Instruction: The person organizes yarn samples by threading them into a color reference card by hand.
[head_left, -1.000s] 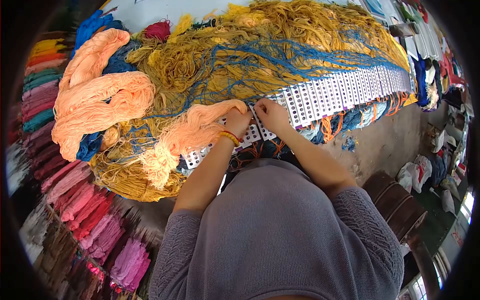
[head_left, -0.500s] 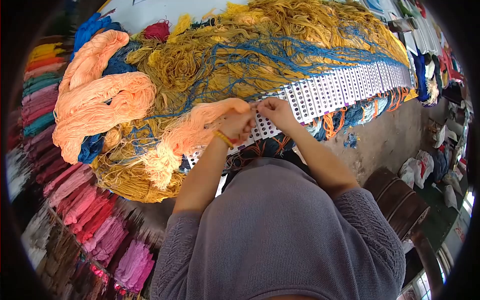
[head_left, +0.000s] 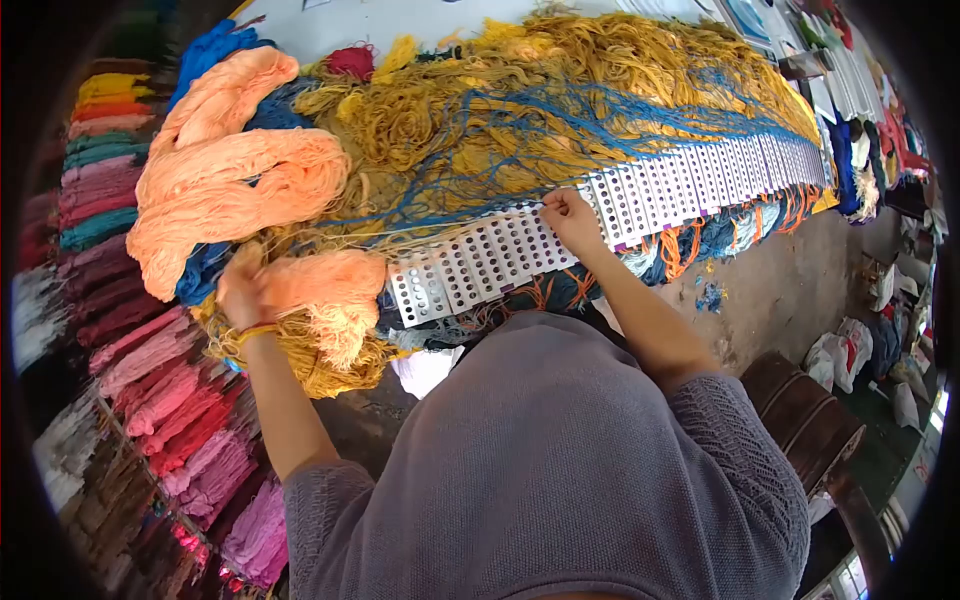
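Note:
My right hand [head_left: 572, 222] is pinched at the upper edge of a row of white cards with punched holes [head_left: 512, 252]. A thin pale strand of yarn [head_left: 420, 232] stretches from the left to its fingertips. Out at the left, my blurred left hand [head_left: 240, 292], a yellow band at its wrist, is beside the end of a small peach yarn hank [head_left: 325, 283]. That hank lies at the left end of the cards. Above it rests a larger folded peach hank [head_left: 245, 190]. Blue strands [head_left: 570, 105] run across a heap of mustard yarn [head_left: 390, 125] behind the cards.
Orange and dark blue yarn [head_left: 685, 240] hangs below the cards. Coloured hanks [head_left: 185, 415] line a rack on the left. A brown seat [head_left: 805, 410] and white bags [head_left: 840, 355] are at the right. A dark red bundle [head_left: 350, 62] lies at the back.
My left hand has swung away from my right hand, far to the left. The small peach hank has shifted left, uncovering more of the cards. My right hand has moved slightly right.

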